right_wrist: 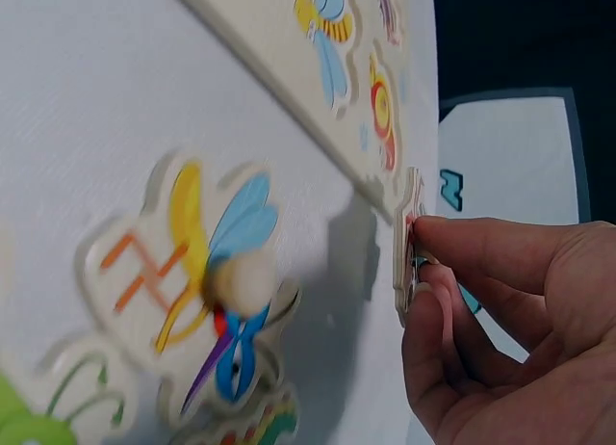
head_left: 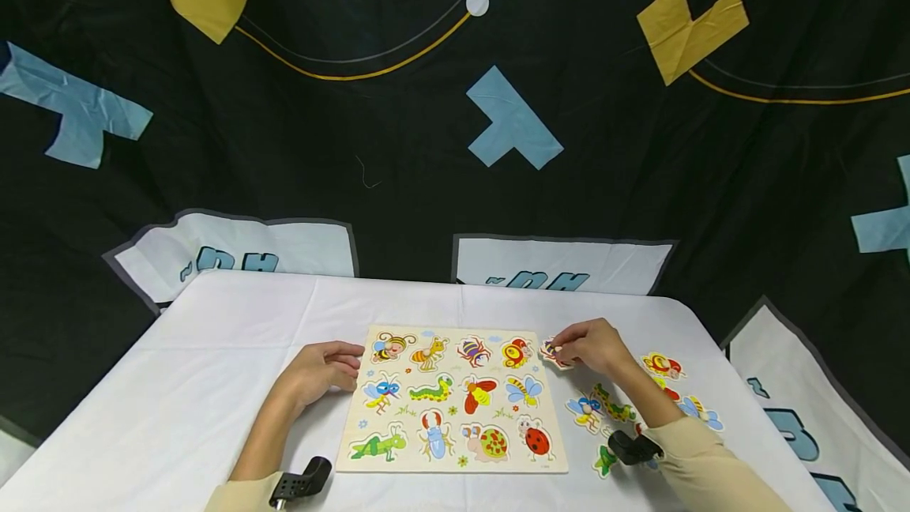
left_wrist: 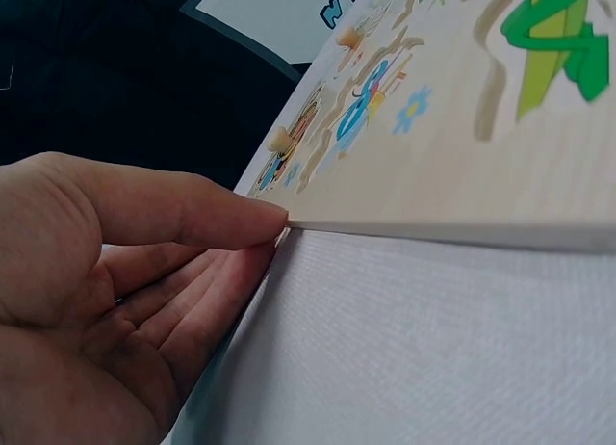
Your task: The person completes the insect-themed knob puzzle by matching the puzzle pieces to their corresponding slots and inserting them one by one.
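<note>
On the white table (head_left: 178, 385), the right forearm and its black wrist camera (head_left: 635, 447) hide some of the loose pieces, among them a blue-winged mosquito piece (head_left: 586, 412) and a caterpillar piece (head_left: 614, 404), lying right of the insect puzzle board (head_left: 408, 463). The right hand (head_left: 596, 344) pinches a puzzle piece (head_left: 550, 353) between thumb and fingertips just beside the board's far right corner, while the left hand (head_left: 320, 374), fingers loosely extended, touches the board's left edge.
</note>
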`<state>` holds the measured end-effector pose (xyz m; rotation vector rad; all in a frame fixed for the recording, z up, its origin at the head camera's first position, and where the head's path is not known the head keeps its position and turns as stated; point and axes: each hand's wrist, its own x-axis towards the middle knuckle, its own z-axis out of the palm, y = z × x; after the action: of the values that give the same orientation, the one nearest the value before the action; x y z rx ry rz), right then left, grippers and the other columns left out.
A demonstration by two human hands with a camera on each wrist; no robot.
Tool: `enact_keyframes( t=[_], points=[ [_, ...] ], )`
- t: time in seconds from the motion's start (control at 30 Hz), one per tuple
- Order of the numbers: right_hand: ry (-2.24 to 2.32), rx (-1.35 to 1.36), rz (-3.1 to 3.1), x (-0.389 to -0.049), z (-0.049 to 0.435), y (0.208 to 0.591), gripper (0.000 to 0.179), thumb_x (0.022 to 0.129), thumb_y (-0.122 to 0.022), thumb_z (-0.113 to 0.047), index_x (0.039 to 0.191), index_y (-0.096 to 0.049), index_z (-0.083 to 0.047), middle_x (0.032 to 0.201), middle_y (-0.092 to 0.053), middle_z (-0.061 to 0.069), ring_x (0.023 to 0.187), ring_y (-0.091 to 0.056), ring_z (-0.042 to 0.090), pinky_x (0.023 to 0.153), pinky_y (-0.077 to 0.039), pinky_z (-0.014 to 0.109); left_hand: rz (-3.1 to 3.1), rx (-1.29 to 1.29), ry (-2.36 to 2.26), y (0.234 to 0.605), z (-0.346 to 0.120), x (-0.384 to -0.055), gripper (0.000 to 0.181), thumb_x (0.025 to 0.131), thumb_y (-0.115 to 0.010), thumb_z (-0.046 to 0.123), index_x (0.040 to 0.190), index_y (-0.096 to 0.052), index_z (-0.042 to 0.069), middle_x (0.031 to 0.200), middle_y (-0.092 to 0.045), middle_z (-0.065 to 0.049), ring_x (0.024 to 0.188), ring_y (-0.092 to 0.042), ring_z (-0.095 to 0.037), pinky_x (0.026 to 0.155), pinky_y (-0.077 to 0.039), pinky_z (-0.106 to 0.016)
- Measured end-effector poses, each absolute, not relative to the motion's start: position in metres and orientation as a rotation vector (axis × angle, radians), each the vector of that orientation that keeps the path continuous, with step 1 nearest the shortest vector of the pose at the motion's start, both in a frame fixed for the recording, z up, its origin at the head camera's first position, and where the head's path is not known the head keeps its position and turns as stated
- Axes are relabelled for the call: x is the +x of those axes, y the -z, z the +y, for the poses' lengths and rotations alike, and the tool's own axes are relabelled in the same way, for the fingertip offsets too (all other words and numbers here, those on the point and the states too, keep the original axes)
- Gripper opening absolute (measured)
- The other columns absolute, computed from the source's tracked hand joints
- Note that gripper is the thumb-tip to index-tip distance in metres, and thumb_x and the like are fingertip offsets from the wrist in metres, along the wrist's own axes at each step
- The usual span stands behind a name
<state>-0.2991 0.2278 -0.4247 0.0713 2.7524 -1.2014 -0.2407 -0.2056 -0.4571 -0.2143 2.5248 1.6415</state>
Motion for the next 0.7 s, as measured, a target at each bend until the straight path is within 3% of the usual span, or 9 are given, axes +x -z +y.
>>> enact_keyframes(
  t=[0.23, 0.7],
  points=[
    [1.254, -0.006, 2.761, -0.303, 0.208, 0.422, 0.015, 0.077, -0.08, -0.007, 0.092, -0.079, -0.005, 0.087, -0.074, 0.006, 0.074, -0.061, 0.018, 0.068, -0.053, 0.035, 2.527, -0.208, -1.646, 0.457, -0.206, -0.241, 0.061, 0.068, -0.078, -0.007, 0.127, -0.065, -0.004, 0.103, -0.07, -0.011, 0.088, -0.066, -0.018, 0.075, -0.05, -0.027],
    [1.269, -0.121, 2.784, -0.308, 0.175, 0.421, 0.011, 0.075, -0.08, -0.004, 0.086, -0.079, -0.005, 0.083, -0.075, 0.004, 0.07, -0.058, 0.017, 0.06, -0.046, 0.027, 2.525, -0.185, -1.66, 0.459, -0.208, -0.241, 0.061, 0.068, -0.077, -0.006, 0.127, -0.065, -0.004, 0.104, -0.071, -0.012, 0.088, -0.067, -0.018, 0.075, -0.051, -0.027]
  ],
)
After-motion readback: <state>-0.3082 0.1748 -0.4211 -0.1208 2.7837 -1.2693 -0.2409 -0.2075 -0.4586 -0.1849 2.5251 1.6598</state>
